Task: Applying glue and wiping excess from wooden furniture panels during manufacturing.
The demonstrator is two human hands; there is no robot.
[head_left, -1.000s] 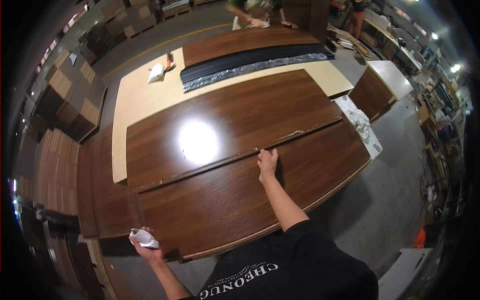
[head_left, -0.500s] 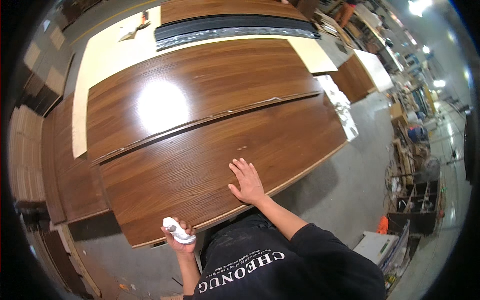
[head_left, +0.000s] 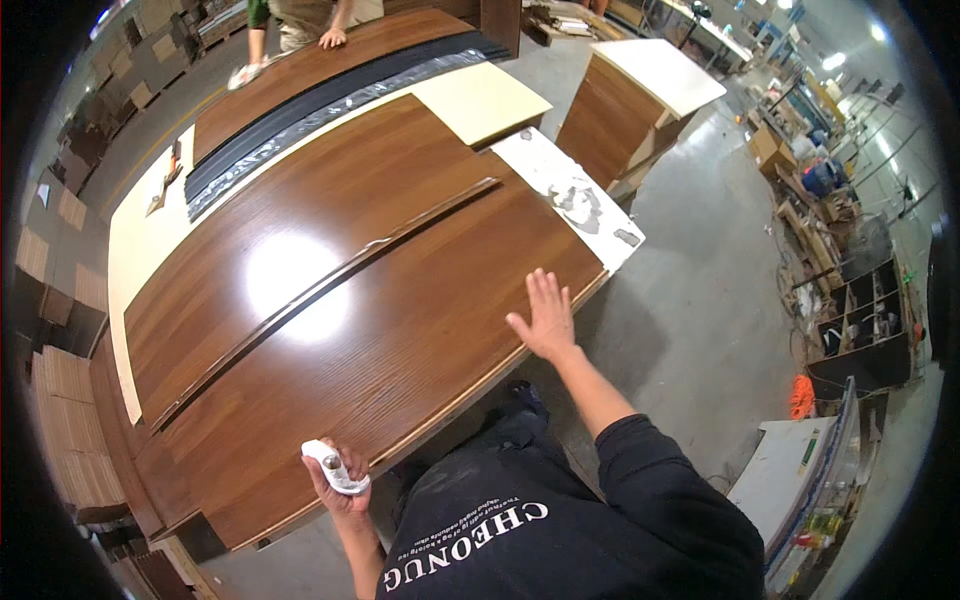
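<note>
My left hand [head_left: 345,490] is wrapped round a small white wad [head_left: 336,467] with a greyish-brown spot in it; whether it is a cloth or something wrapped I cannot tell. It is at the front edge of a dark brown wood-grain panel [head_left: 400,340]. Farther right, my right hand [head_left: 548,315] has its fingers spread over the same panel near its right end, holding nothing. Behind lies a second brown panel [head_left: 360,180], its near edge [head_left: 400,237] running along the front panel and catching light. A bright lamp reflection covers part of both surfaces.
Beyond lie a cream board [head_left: 480,105], black strips in clear wrap [head_left: 340,100] and a red-handled tool [head_left: 174,165]. Another person's hand [head_left: 334,38] rests on the far brown panel [head_left: 300,62]. A patchy white block [head_left: 575,195] juts out at right, near a white-topped cabinet [head_left: 655,75].
My right hand has slid rightward along the panel toward its right end. My left hand still grips the white wad. The view has shifted, and another person's arms now show at the far side.
</note>
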